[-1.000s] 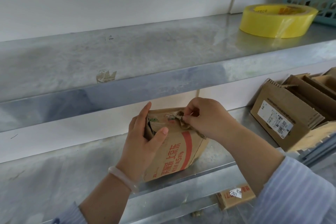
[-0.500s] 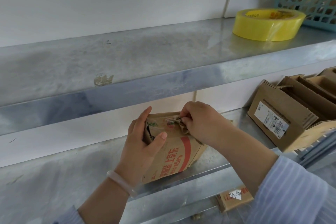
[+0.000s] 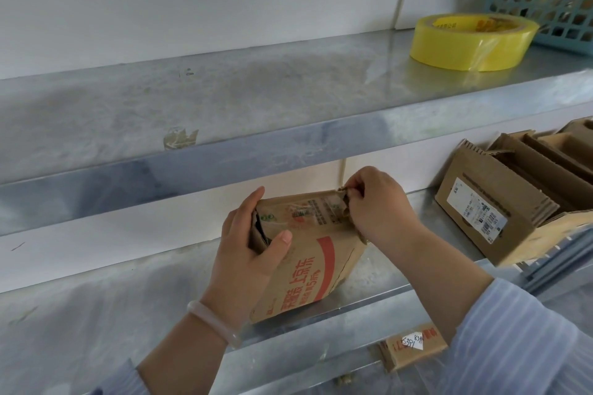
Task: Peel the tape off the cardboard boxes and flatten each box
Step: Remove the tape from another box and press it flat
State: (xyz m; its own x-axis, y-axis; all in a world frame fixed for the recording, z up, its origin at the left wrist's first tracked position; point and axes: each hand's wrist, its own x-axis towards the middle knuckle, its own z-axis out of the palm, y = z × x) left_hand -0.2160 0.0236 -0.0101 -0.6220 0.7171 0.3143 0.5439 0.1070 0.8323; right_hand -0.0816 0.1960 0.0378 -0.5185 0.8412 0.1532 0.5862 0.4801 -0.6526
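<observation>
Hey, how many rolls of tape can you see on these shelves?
1. A yellow roll of tape lies flat on the upper shelf at the right, beside the blue basket. More could be hidden in the basket.

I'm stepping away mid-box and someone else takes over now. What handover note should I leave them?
Left hand grips the left end of the printed box, which rests on the lower shelf.
Right hand pinches a tape strip at the box's top right corner.
Done: strip partly lifted.
Left: finish peeling, flatten this box, then do the open boxes at right.
</observation>
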